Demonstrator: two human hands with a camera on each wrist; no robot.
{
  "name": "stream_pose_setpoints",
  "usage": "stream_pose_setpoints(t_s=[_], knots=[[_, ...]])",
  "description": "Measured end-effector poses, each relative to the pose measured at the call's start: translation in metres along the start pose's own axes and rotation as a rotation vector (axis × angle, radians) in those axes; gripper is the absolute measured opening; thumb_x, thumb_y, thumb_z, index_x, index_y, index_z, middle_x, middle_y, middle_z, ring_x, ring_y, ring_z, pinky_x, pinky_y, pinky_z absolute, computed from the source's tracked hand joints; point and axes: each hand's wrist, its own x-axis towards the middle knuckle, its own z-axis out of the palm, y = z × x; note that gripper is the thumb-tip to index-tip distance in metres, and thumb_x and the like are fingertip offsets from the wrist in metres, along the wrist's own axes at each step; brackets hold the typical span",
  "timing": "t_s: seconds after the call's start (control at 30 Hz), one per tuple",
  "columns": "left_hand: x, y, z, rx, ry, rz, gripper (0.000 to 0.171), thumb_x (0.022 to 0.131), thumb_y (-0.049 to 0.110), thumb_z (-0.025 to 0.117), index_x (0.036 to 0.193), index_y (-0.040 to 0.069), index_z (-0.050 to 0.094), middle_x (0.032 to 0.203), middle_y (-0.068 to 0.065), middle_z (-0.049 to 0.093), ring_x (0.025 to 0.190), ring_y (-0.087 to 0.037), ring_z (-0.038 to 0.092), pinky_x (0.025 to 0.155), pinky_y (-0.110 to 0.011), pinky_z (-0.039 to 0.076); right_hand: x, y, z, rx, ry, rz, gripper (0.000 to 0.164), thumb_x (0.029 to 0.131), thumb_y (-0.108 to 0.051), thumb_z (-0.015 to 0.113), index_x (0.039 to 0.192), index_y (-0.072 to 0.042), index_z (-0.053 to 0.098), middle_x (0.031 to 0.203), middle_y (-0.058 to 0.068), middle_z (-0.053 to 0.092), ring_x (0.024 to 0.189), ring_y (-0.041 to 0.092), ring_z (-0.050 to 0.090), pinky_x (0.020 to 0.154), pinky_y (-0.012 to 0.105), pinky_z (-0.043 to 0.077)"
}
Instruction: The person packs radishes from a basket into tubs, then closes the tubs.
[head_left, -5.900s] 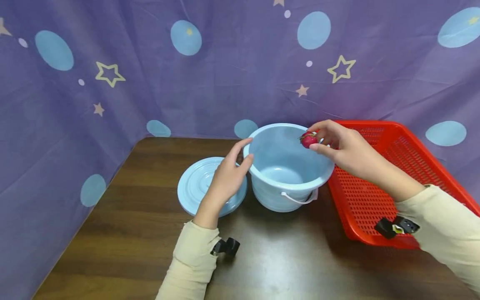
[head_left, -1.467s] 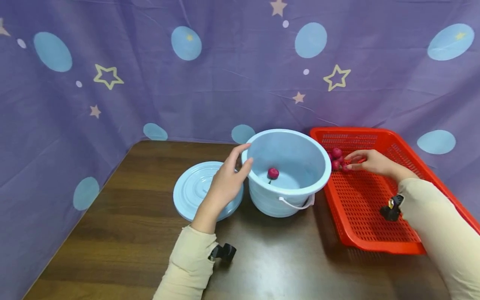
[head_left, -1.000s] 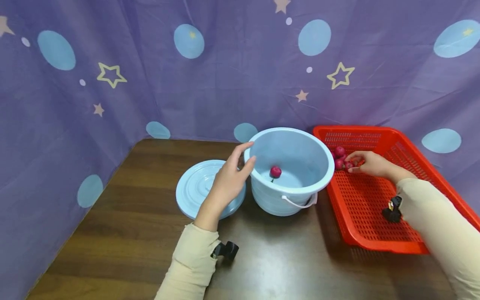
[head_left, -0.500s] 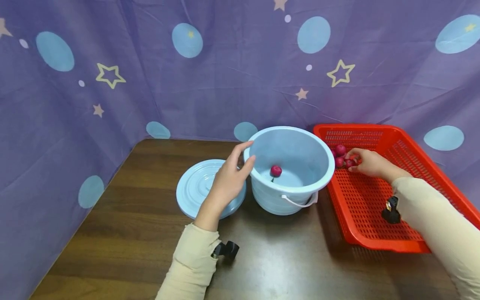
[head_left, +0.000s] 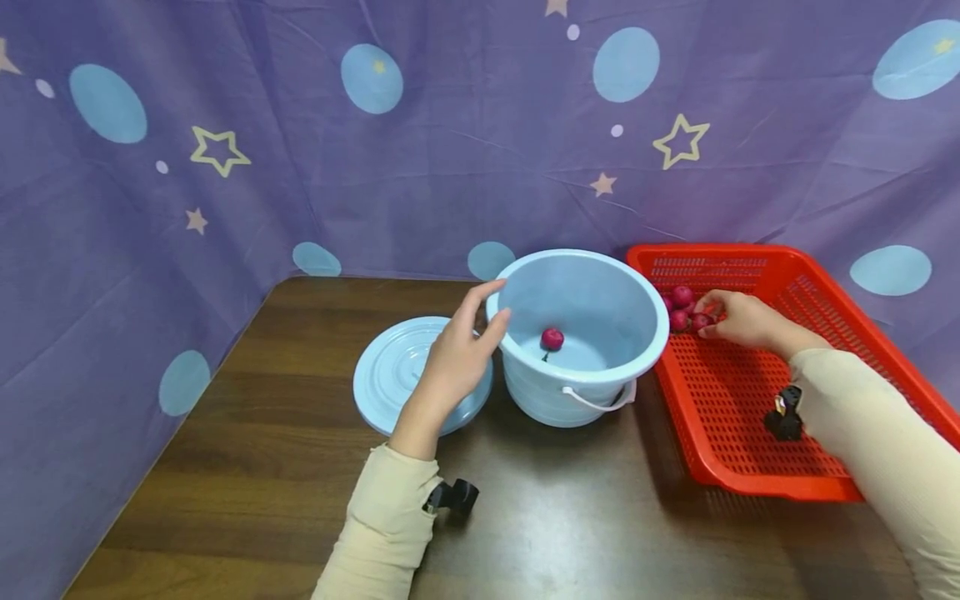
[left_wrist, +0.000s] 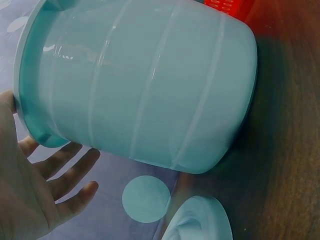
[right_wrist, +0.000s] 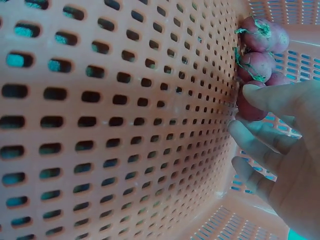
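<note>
My left hand [head_left: 456,350] rests at the left rim of a light blue bucket [head_left: 558,404]. Its thumb and index finger touch the rim, while the other fingers spread loosely beside the outer wall in the left wrist view. One red radish [head_left: 552,338] with a green stem lies on the bucket's floor. Inside the red basket [head_left: 705,467], my right hand [head_left: 742,321] pinches a radish [right_wrist: 251,106] between thumb and fingers. Several more radishes [right_wrist: 257,42] cluster beside it in the basket's far left corner, some with green tops.
A round light blue lid [head_left: 390,375] lies on the wooden table [head_left: 247,467] left of the bucket, partly behind my left forearm. The bucket's white handle [head_left: 600,403] hangs down its front. A purple star-patterned cloth [head_left: 465,167] stands behind the table.
Earlier, my right hand held a radish over the bucket; now one lies inside. That hand has moved right into the basket and its fingers have closed on another radish. My left hand stays put.
</note>
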Motion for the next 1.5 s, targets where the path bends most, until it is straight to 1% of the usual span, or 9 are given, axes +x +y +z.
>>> stream_pose_setpoints(t_s=[0.2,0.43,0.57,0.67,0.83,0.9,1.03,1.27,1.5], knots=[[0.0,-0.002,-0.002,0.002,-0.005,0.007,0.047,0.101,0.055,0.043,0.146,0.04,0.04,0.103,0.001,0.056,0.092,-0.016,0.054,0.069,-0.039,0.044,0.0,-0.004,-0.005,-0.01,0.002,0.006,0.033,0.086,-0.013,0.074,0.109,0.004,0.059,0.09,0.016,0.062,0.081,0.03,0.056,0.069,0.04,0.045],[0.002,-0.001,-0.002,0.003,-0.003,0.019,0.049,0.1,0.057,0.043,0.146,0.04,0.04,0.103,0.001,0.056,0.091,-0.016,0.054,0.068,-0.039,0.044,-0.005,-0.013,-0.026,-0.001,0.029,-0.003,0.035,0.089,-0.015,0.071,0.114,0.006,0.06,0.1,0.024,0.065,0.091,0.037,0.058,0.081,0.054,0.046],[0.001,0.0,-0.002,-0.003,-0.012,0.015,0.05,0.1,0.058,0.043,0.147,0.041,0.039,0.106,0.002,0.057,0.094,-0.015,0.054,0.07,-0.039,0.045,-0.008,-0.014,-0.035,0.002,0.056,-0.02,0.033,0.09,-0.014,0.071,0.115,0.006,0.061,0.099,0.021,0.067,0.09,0.033,0.06,0.078,0.046,0.047],[0.002,0.0,-0.002,-0.004,-0.017,0.018,0.05,0.1,0.058,0.043,0.147,0.04,0.039,0.107,0.002,0.057,0.095,-0.017,0.055,0.071,-0.04,0.045,-0.012,-0.017,-0.04,0.03,0.055,-0.01,0.032,0.091,-0.013,0.07,0.116,0.005,0.061,0.098,0.018,0.068,0.086,0.028,0.061,0.074,0.038,0.047],[0.002,-0.001,-0.002,0.0,-0.023,0.012,0.05,0.1,0.058,0.043,0.147,0.041,0.038,0.106,0.001,0.055,0.093,-0.019,0.054,0.069,-0.04,0.044,-0.016,-0.027,-0.047,0.037,0.058,-0.014,0.034,0.093,-0.016,0.069,0.119,0.004,0.06,0.099,0.018,0.068,0.081,0.023,0.063,0.071,0.034,0.047],[0.002,-0.002,-0.002,0.002,-0.022,0.006,0.05,0.1,0.058,0.043,0.147,0.041,0.039,0.106,0.001,0.055,0.093,-0.018,0.054,0.069,-0.04,0.044,-0.018,-0.03,-0.049,0.029,0.069,-0.025,0.035,0.093,-0.018,0.07,0.12,0.003,0.061,0.102,0.018,0.068,0.083,0.023,0.063,0.07,0.032,0.047],[0.002,-0.003,-0.001,-0.001,-0.019,-0.005,0.05,0.1,0.059,0.043,0.147,0.042,0.039,0.108,0.0,0.055,0.094,-0.018,0.053,0.071,-0.04,0.044,-0.022,-0.037,-0.051,0.019,0.076,-0.042,0.035,0.092,-0.019,0.071,0.12,0.002,0.063,0.107,0.02,0.068,0.091,0.027,0.064,0.071,0.029,0.046],[0.004,-0.005,-0.001,0.008,0.002,-0.006,0.049,0.1,0.058,0.043,0.146,0.043,0.04,0.108,0.0,0.056,0.094,-0.019,0.054,0.074,-0.041,0.043,-0.033,-0.05,-0.057,0.0,0.089,-0.065,0.032,0.092,-0.02,0.071,0.119,-0.004,0.065,0.11,0.017,0.07,0.103,0.032,0.063,0.076,0.028,0.045],[0.003,-0.004,-0.001,0.003,-0.014,0.008,0.049,0.1,0.059,0.042,0.146,0.042,0.039,0.106,0.0,0.052,0.093,-0.018,0.053,0.071,-0.041,0.043,-0.05,-0.065,-0.056,-0.021,0.091,-0.116,0.03,0.091,-0.015,0.072,0.12,-0.007,0.066,0.111,0.014,0.07,0.101,0.031,0.065,0.08,0.038,0.048]])
